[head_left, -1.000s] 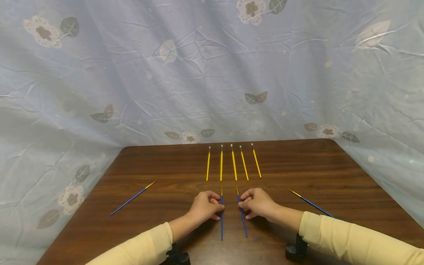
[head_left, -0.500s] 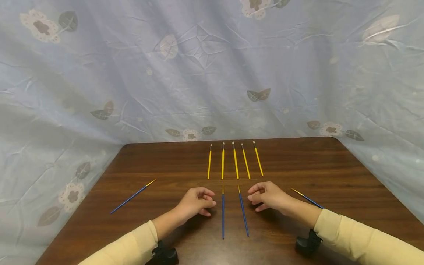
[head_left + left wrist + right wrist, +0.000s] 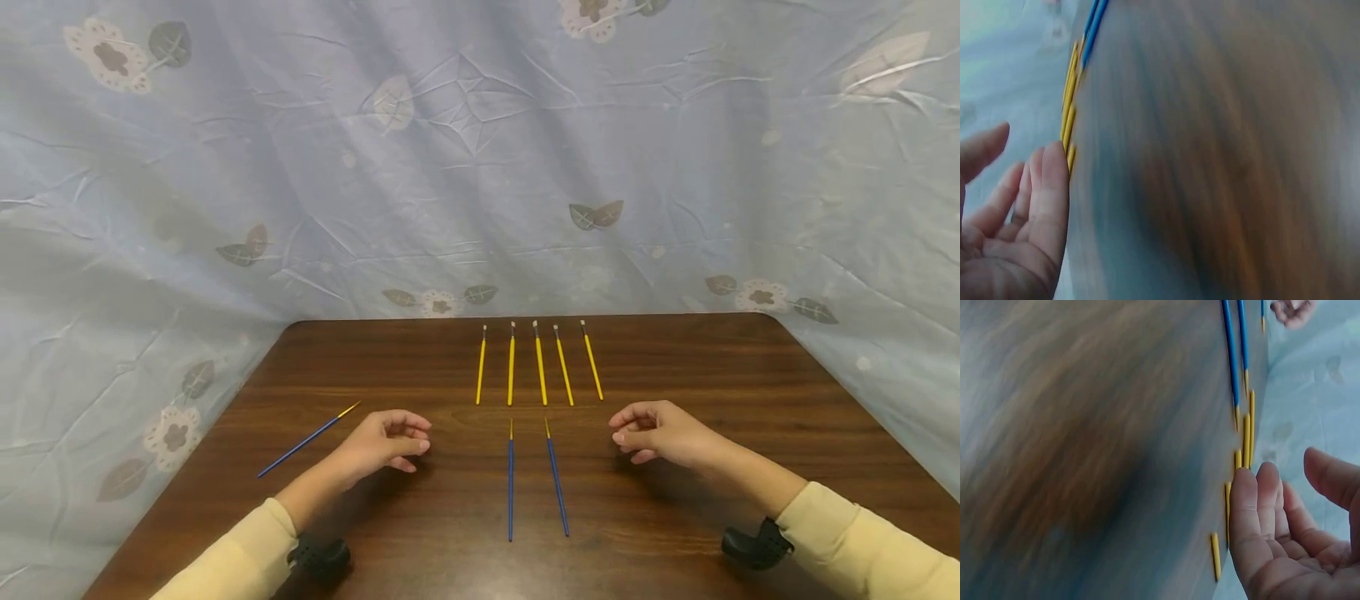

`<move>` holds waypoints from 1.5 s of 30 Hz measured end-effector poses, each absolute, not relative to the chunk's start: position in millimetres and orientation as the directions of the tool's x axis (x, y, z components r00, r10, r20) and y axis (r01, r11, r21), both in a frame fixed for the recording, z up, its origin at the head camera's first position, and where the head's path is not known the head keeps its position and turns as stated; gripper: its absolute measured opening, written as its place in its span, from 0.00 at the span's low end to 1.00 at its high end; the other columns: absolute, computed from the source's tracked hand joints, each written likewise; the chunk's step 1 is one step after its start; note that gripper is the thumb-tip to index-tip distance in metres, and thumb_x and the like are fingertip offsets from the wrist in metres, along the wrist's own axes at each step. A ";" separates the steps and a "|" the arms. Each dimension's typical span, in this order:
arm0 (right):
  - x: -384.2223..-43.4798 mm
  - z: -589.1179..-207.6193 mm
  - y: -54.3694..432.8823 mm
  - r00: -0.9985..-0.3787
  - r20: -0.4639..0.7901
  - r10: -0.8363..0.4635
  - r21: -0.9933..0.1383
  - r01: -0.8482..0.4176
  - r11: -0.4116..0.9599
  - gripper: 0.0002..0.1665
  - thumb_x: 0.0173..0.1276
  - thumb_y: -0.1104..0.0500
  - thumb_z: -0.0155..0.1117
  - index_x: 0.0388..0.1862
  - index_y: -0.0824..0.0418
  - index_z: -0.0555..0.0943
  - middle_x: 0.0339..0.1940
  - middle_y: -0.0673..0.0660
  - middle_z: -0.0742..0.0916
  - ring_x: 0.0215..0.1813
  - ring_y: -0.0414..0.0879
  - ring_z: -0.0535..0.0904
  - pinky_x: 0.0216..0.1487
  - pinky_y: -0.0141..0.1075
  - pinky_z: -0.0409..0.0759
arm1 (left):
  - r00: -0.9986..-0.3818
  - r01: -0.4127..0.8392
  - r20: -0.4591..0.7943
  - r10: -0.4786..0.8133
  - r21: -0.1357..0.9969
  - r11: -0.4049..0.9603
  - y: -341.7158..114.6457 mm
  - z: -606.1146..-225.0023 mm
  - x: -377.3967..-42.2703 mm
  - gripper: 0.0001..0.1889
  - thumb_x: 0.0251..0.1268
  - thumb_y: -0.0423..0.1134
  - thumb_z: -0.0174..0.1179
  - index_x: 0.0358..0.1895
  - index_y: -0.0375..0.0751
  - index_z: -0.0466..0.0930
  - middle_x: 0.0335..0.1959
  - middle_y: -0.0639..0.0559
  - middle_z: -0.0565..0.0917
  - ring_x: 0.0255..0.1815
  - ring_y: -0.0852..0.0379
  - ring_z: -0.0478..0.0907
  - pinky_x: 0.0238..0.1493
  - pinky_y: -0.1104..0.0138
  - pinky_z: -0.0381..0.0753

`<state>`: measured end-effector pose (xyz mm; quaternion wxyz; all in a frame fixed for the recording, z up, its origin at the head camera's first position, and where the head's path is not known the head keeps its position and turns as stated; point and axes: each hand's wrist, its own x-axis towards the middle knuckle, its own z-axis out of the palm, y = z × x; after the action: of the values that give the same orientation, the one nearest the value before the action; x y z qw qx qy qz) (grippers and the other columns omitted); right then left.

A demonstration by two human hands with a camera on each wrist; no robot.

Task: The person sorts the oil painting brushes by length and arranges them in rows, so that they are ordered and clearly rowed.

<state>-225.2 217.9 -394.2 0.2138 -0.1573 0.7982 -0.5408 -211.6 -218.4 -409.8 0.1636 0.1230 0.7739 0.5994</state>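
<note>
Two blue paintbrushes with gold ferrules, a left one [image 3: 511,487] and a right one [image 3: 558,492], lie side by side mid-table, tips away from me. My left hand [image 3: 382,442] is to their left, fingers loosely bent and holding nothing. Just left of that hand, another blue paintbrush [image 3: 307,440] lies slanted. My right hand [image 3: 667,433] is on the other side of the pair, also holding nothing, thumb apart from the fingers in the right wrist view. A blue paintbrush seen earlier at the right is now hidden behind that hand and forearm.
Beyond the pair, several yellow paintbrushes [image 3: 541,371] with white bristles form a row near the back of the brown wooden table [image 3: 375,362]. A pale floral curtain [image 3: 450,183] hangs behind and around the table. Black wrist devices sit under both cuffs.
Both hands have let go of the two middle blue paintbrushes and moved outward, left hand to the left and right hand to the right. The pair stays lying on the table.
</note>
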 end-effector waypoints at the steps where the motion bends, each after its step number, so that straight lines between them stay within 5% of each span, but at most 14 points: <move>1: -225.5 -393.6 222.3 -0.862 -0.171 -0.478 -0.928 -0.022 0.371 0.26 0.69 0.58 0.65 0.55 0.77 0.72 0.44 0.65 0.81 0.46 0.57 0.80 0.44 0.43 0.84 | -0.921 0.010 -0.093 0.379 0.965 0.261 -224.4 -409.8 -212.5 0.24 0.63 0.34 0.65 0.57 0.21 0.71 0.45 0.37 0.78 0.44 0.42 0.80 0.39 0.56 0.86; 9: -224.5 -391.3 252.3 -0.871 -0.132 -0.473 -0.907 -0.087 0.412 0.26 0.70 0.58 0.64 0.56 0.78 0.72 0.45 0.65 0.81 0.47 0.57 0.79 0.44 0.43 0.84 | -0.947 0.116 -0.007 0.320 0.924 0.364 -271.9 -407.7 -216.7 0.24 0.63 0.35 0.66 0.57 0.22 0.72 0.48 0.30 0.77 0.42 0.47 0.80 0.38 0.59 0.85; 22: -225.9 -393.4 299.6 -0.923 -0.121 -0.365 -0.840 -0.102 0.534 0.28 0.68 0.55 0.66 0.58 0.74 0.73 0.43 0.60 0.81 0.44 0.54 0.79 0.43 0.42 0.82 | -0.983 0.148 0.075 0.165 0.857 0.494 -338.6 -397.9 -217.5 0.25 0.59 0.38 0.70 0.55 0.25 0.75 0.44 0.35 0.81 0.40 0.54 0.81 0.38 0.60 0.84; 30: -224.3 -401.4 321.0 -0.923 -0.119 -0.365 -0.825 -0.112 0.554 0.27 0.68 0.57 0.66 0.56 0.77 0.73 0.41 0.60 0.81 0.41 0.50 0.80 0.40 0.38 0.82 | -0.982 0.173 0.099 0.160 0.811 0.558 -360.6 -402.4 -220.4 0.25 0.56 0.36 0.71 0.54 0.25 0.77 0.48 0.33 0.80 0.43 0.52 0.80 0.42 0.71 0.81; 45: -219.6 -412.7 344.2 -0.908 -0.199 -0.370 -0.837 -0.039 0.546 0.28 0.67 0.58 0.67 0.56 0.78 0.73 0.42 0.60 0.82 0.44 0.51 0.80 0.42 0.37 0.83 | -0.978 0.174 0.062 0.198 0.768 0.617 -368.9 -413.5 -225.4 0.25 0.55 0.37 0.72 0.55 0.29 0.77 0.53 0.35 0.79 0.51 0.43 0.77 0.44 0.68 0.80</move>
<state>-219.6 344.2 -412.7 0.1793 -0.1187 0.8608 -0.4613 -225.4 -368.9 -413.5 0.0141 0.1034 0.8990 0.4253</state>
